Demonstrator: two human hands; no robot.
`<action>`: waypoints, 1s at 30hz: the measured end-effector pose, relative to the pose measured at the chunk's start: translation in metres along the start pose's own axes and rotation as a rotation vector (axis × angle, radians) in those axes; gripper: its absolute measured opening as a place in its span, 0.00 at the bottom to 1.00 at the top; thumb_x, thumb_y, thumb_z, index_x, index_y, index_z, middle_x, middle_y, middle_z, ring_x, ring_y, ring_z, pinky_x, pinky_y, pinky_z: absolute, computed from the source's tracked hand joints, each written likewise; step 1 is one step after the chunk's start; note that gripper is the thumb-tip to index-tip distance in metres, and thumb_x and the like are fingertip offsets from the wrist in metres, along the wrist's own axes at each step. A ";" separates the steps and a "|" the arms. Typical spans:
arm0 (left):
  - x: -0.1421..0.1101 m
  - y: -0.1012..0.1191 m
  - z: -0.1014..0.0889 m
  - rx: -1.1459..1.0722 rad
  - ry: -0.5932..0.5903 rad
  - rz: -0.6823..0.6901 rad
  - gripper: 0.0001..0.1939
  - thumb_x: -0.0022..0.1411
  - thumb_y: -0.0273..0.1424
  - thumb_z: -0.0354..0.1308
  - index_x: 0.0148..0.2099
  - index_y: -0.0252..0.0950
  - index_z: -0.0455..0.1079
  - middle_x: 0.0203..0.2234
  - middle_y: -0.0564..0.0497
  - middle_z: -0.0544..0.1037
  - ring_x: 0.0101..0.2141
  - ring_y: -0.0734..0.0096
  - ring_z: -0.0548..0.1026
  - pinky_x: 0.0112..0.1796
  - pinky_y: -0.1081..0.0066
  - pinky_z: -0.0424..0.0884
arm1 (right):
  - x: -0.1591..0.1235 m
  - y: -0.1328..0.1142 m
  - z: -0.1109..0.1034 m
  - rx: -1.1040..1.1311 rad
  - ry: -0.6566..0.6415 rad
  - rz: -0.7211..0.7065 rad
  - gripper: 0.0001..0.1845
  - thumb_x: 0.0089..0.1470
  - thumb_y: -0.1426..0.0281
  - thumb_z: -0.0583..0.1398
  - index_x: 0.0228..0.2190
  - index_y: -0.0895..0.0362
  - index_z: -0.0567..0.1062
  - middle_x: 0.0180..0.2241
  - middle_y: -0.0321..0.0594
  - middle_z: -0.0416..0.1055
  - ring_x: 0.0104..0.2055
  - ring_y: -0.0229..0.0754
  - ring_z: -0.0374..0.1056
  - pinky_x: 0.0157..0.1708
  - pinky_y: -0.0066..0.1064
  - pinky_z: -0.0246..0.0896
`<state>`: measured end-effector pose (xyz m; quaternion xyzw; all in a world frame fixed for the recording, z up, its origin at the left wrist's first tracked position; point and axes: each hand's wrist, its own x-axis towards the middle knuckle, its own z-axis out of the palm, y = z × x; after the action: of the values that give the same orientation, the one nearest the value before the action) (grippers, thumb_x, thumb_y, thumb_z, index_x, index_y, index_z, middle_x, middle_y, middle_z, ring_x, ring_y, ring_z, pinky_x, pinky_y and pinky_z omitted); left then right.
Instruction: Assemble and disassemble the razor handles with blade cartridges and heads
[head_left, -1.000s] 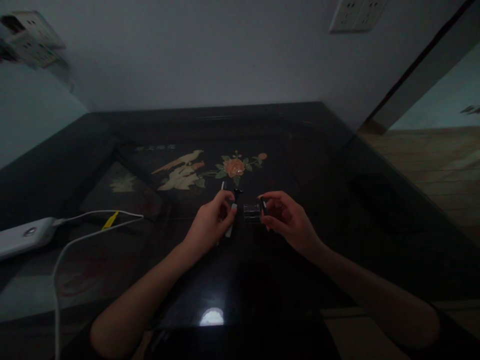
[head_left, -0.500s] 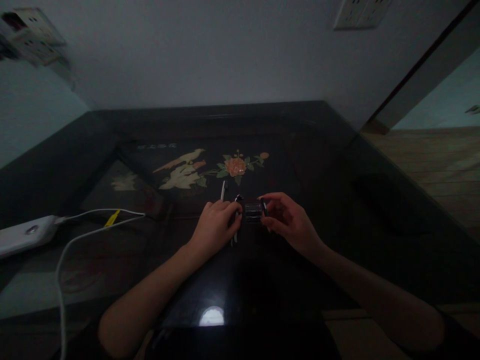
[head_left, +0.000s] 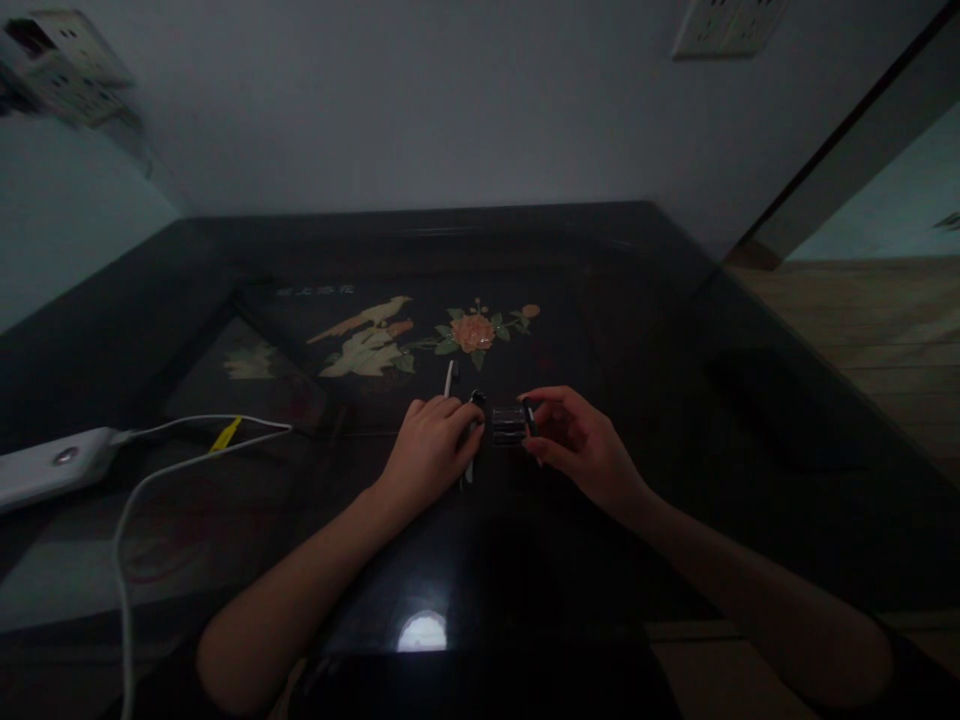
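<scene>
My left hand [head_left: 431,440] rests on the dark table with thumb and fingers pinched round a thin black-and-white object [head_left: 470,470]. Its ends stick out above and below the fingers; the dim light hides its kind. Just beyond the knuckles lies a slim white stick with a dark head, toothbrush-like [head_left: 450,378]. To the right, my right hand [head_left: 574,435] grips a small clear ribbed piece [head_left: 508,427] by its dark, light-edged end, between thumb and fingertips. The clear piece points at my left hand, with a narrow gap between them.
A glossy dark table [head_left: 637,330] bears an inlaid bird-and-flower picture [head_left: 471,333]. At left lies a white power bank [head_left: 56,465] with a white cable [head_left: 150,480] and yellow tag [head_left: 225,435]. A dark flat shape [head_left: 784,410] is at right. Wall sockets [head_left: 727,28] are behind.
Both hands stay almost in place. The thin object in my left hand has turned slightly, and its lower ends look closer together. The gap to the clear piece is a touch wider.
</scene>
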<state>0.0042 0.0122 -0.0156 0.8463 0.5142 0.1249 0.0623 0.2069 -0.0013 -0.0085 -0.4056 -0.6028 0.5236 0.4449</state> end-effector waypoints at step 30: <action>0.002 -0.007 -0.021 -0.393 0.043 -0.318 0.07 0.66 0.35 0.47 0.39 0.37 0.61 0.22 0.55 0.73 0.22 0.70 0.72 0.25 0.75 0.63 | 0.003 -0.002 -0.005 0.145 0.012 -0.018 0.22 0.48 0.61 0.68 0.43 0.54 0.70 0.27 0.31 0.67 0.24 0.32 0.63 0.22 0.24 0.59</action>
<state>-0.0061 0.0169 0.0035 0.7234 0.6080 0.2292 0.2334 0.2111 0.0025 -0.0060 -0.3700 -0.5642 0.5596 0.4813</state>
